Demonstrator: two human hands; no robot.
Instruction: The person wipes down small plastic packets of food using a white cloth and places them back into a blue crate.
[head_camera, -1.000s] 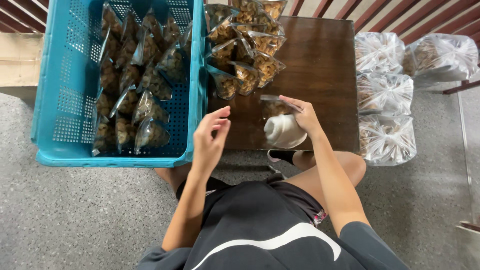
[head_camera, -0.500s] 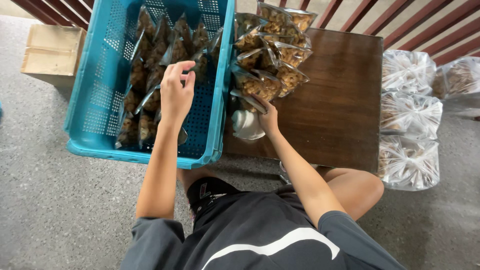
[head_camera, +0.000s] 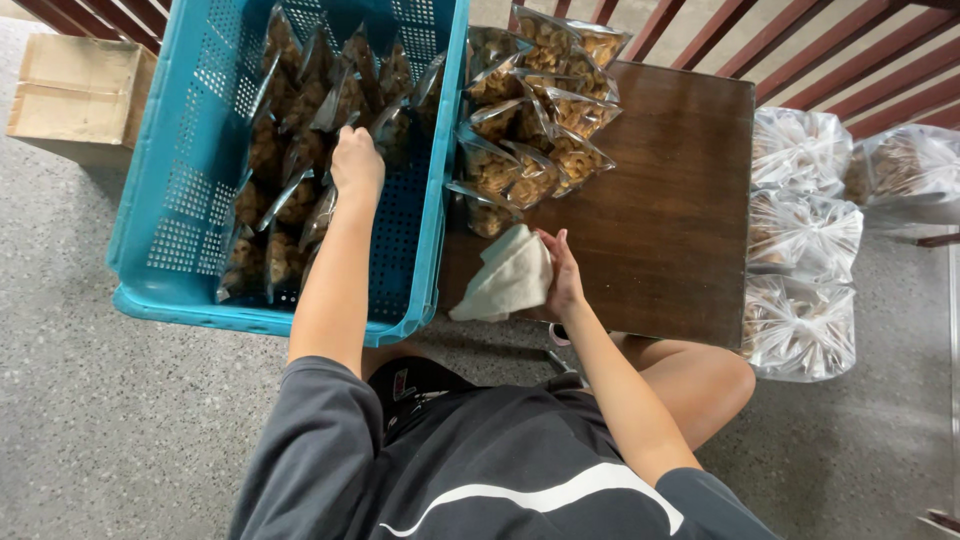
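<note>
**Operator:** Hands, left to right as I see them. My left hand (head_camera: 357, 160) is down in the blue crate (head_camera: 190, 215) at ten o'clock, knuckles up, fingers curled in among the clear snack packets (head_camera: 290, 200) standing there. I cannot tell whether it grips one.

**Desk:** And the right?

**Operator:** My right hand (head_camera: 560, 275) lies on the near edge of the brown bench (head_camera: 670, 200), about six o'clock from the loose packets (head_camera: 530, 150). Its fingers are stretched out, not clenched, and laid along a crumpled white cloth (head_camera: 505, 280).

**Desk:** What step do you judge that to be?

**Operator:** Handling packets at the crate, I'd say, with the cloth hand idle. Packets sit in two places: rows inside the crate, and a heap on the bench just past the crate's rim, at twelve o'clock from the cloth.

**Desk:** What would a further move call for?

**Operator:** A clean pinch on one packet's top edge, since its neighbours lean against it.

**Desk:** Anything else around?

**Operator:** A cardboard box (head_camera: 80, 85) on the floor at nine o'clock, and tied clear bags (head_camera: 800, 230) at three o'clock, just beside the bench.
</note>
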